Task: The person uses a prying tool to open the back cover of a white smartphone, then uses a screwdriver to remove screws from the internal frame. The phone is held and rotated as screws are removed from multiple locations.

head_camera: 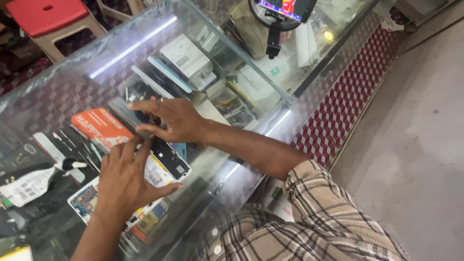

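The plaid sleeve [319,217] lies nearest. On the glass counter [270,130], one left hand [123,181] and one right hand [176,121] meet, fingers pinching one opened phone [162,162] mid-counter, beside one orange box [101,126] near its far edge

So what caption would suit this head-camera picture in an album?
Two hands, left hand and right hand, work on an opened phone on a glass counter beside an orange box.

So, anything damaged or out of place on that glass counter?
The phone under both hands lies opened up, its insides bare, with the left hand and right hand on it. Loose tools are scattered beside it. No spill shows.
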`<state>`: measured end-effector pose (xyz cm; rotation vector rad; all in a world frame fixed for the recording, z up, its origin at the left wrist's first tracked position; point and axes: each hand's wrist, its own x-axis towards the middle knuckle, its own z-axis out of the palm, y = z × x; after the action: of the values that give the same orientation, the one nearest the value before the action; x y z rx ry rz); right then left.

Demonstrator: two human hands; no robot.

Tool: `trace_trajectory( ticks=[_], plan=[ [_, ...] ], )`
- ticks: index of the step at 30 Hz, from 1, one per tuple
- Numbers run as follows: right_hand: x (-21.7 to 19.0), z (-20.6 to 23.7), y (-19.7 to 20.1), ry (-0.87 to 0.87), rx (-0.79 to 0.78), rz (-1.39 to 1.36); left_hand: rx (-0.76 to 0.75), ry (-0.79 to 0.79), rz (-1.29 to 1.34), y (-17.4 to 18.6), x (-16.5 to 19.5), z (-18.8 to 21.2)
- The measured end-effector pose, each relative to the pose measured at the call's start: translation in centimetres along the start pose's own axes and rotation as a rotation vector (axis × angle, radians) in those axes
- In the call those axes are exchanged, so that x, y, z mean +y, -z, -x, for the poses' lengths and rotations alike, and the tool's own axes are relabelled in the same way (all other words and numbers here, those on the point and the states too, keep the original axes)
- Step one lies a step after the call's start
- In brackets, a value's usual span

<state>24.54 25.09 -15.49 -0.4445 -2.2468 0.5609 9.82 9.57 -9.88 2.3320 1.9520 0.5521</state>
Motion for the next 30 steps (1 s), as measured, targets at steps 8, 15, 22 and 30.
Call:
trace_trajectory(
  ticks=[8, 15, 22, 30],
  plan=[
    [0.2, 0.6, -0.6, 0.013, 0.001, 0.039, -0.056, 0.02, -0.046, -0.2, 0.5, 0.5],
    [-0.2, 0.5, 0.7, 0.081, -0.154, -0.053, -0.027, 0.004, -0.027, 0.5, 1.1, 0.0],
    [0.5, 0.9, 0.7, 0.021, -0.042, -0.029, -0.08, 0.03, -0.011, 0.4, 0.8, 0.0],
    [0.7, 0.5, 1.5, -0.009, -0.047, -0.198, -0.051, 0.036, 0.017, 0.7, 0.6, -0.4]
  ],
)
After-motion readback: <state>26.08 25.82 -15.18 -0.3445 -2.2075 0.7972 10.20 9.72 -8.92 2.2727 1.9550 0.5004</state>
